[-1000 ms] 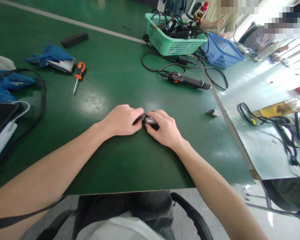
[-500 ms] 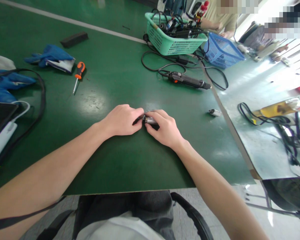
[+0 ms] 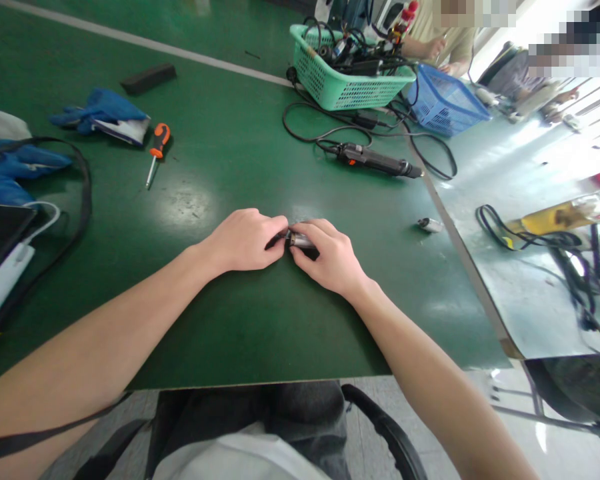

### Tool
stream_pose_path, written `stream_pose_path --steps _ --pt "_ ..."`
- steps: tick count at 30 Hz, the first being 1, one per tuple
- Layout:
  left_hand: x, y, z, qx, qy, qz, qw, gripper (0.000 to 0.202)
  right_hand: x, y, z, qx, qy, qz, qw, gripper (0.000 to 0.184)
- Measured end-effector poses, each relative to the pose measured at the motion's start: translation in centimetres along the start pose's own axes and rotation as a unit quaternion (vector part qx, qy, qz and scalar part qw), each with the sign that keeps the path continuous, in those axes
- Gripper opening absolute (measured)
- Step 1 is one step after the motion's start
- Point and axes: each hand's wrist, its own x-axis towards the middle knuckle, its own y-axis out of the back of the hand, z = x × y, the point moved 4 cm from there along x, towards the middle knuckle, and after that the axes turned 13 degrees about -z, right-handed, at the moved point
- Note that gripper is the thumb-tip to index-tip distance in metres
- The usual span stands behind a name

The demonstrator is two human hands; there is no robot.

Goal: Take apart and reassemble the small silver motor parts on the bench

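Observation:
Both hands meet low over the green table (image 3: 260, 320). My right hand (image 3: 330, 253) is closed round a small silver metal cylinder (image 3: 300, 241), whose end points left. My left hand (image 3: 247, 241) is closed in a pinch at that end, on a small dark part (image 3: 279, 239) mostly covered by the fingers. The two pieces touch or nearly touch; I cannot tell whether they are joined. Off to the right lies another small silver cylinder (image 3: 430, 225) with a dark end. Beyond the hands rests a black electric screwdriver (image 3: 375, 160) with its cable.
An orange-handled screwdriver (image 3: 157, 150), blue gloves (image 3: 105, 110) and a dark block (image 3: 149, 79) lie at left. A green basket (image 3: 350, 90) of cabled tools and a blue basket (image 3: 445, 100) stand at the back right, near a co-worker's hands (image 3: 437, 50).
My hands and the silver cylinder stay practically still. At the back, a co-worker's hand has risen slightly.

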Motion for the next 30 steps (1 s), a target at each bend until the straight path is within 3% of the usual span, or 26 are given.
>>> stream_pose_path --steps 30 --pt "-0.04 -0.30 -0.16 0.000 -0.001 0.000 1.000 0.021 0.03 0.06 -0.06 -0.007 0.007 0.004 1.000 0.028"
